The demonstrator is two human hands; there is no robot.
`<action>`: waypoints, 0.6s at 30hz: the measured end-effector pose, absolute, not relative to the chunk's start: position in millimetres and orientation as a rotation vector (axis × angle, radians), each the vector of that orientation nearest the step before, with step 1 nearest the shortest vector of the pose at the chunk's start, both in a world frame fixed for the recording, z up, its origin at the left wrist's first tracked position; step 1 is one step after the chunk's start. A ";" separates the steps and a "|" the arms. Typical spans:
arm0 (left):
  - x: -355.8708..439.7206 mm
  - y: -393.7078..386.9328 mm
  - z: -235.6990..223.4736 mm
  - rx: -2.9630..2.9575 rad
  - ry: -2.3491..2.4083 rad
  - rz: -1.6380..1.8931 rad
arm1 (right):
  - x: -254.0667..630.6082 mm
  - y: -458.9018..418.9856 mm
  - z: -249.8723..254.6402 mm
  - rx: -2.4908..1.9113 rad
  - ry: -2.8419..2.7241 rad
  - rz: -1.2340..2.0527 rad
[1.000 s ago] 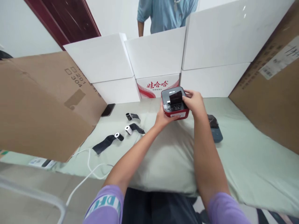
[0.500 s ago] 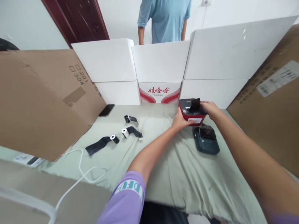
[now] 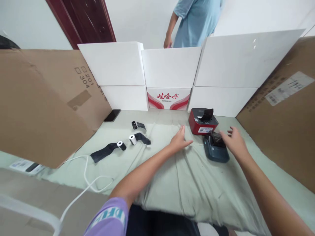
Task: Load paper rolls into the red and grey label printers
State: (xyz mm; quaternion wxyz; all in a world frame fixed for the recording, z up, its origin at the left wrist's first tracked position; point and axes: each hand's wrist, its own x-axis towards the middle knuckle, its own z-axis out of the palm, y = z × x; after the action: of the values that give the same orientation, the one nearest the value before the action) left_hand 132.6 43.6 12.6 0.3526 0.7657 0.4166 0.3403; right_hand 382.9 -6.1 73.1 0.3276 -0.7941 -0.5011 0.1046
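Observation:
A red and black label printer [image 3: 200, 126] stands near the white boxes, a dark strip sticking up from its top. Just in front of it sits a dark blue printer [image 3: 216, 151] with dark film on its upper side. My left hand [image 3: 180, 140] is left of both printers, empty, its thumb and fingers apart. My right hand [image 3: 233, 139] is at the right side of the blue printer, fingers spread; whether it touches the film cannot be made out. To the left lie a black roll [image 3: 134, 125] and two white-ended rolls [image 3: 133, 140], each with a dark strip unrolled.
White boxes [image 3: 169, 67] form a wall at the back, with brown cardboard [image 3: 49, 98] left and a brown carton [image 3: 290, 131] right. A phone [image 3: 112, 115] lies by the left cardboard. A white cable [image 3: 85, 173] curls at front left. Behind the boxes stands a person in blue [image 3: 194, 26].
Both my hands have let go of the red printer. My left hand has drawn back leftward, my right hand down beside the blue printer. The person behind has shifted right.

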 end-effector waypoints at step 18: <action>28.9 7.7 2.2 1.890 1.260 1.230 | 173.2 -58.9 53.7 -2.050 -1.641 0.093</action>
State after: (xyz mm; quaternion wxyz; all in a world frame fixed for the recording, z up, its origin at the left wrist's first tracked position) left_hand 28.9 7.7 2.2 0.2757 0.7034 0.4687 0.4578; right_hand 173.2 -58.9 53.7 0.2542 -0.7546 -0.6039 0.0344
